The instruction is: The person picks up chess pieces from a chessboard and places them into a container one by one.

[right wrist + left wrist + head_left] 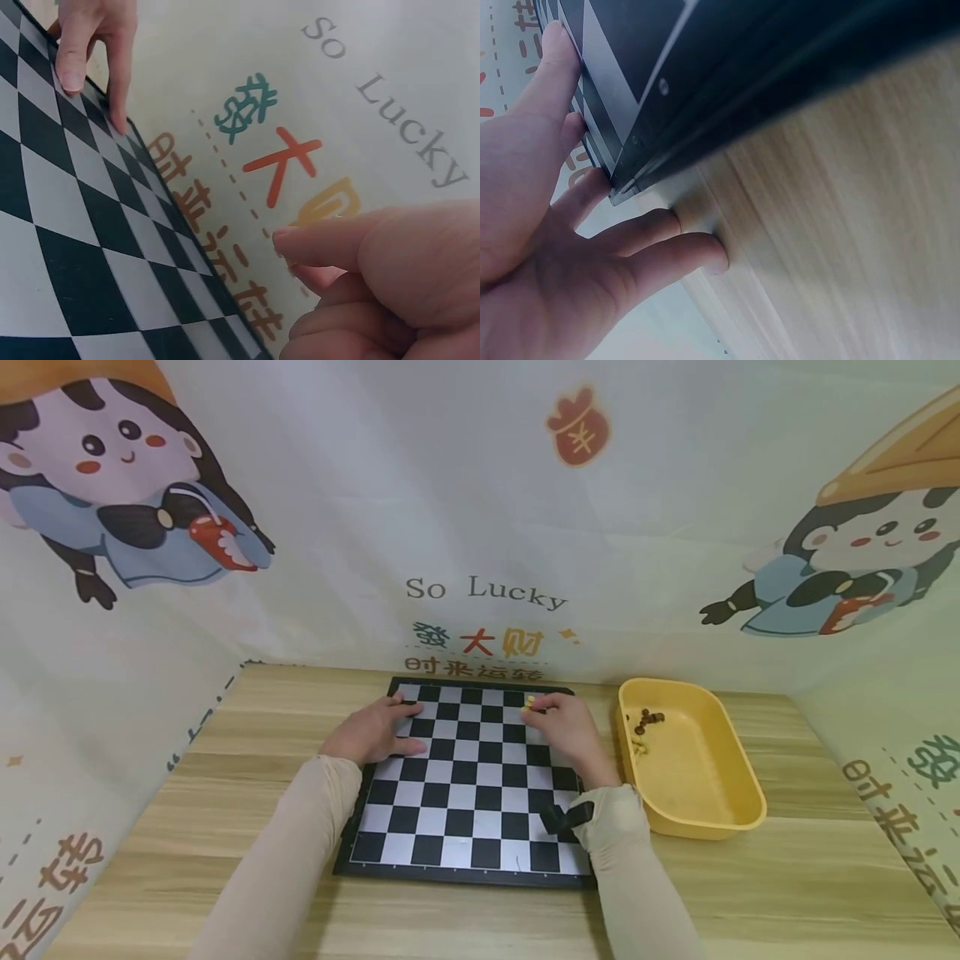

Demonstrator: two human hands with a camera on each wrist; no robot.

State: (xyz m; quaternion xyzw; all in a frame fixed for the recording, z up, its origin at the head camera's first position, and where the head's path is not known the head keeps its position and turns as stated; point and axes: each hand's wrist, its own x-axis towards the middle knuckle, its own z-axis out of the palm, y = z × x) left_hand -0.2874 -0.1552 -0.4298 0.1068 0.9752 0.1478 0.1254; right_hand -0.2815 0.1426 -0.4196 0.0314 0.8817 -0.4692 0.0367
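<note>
A black-and-white checkered chessboard (465, 774) lies flat on the wooden table. My left hand (369, 728) rests on its left edge near the far corner, with fingers spread. In the left wrist view, the thumb (553, 64) lies over the board's edge while other fingertips reach down to the table. My right hand (564, 727) is over the board's far right corner, pinching a small yellow chess piece (530, 701) between thumb and index finger. Those fingers hide most of the piece in the right wrist view, where the right hand (367, 292) shows its remaining fingers curled in.
A yellow plastic tray (697, 760) stands right of the board, close to the right forearm. In it lie several dark brown pieces (643, 721) and a few yellow pieces (639, 747). A printed cloth (480, 510) hangs behind the table. A black bow (567, 817) is on the right cuff.
</note>
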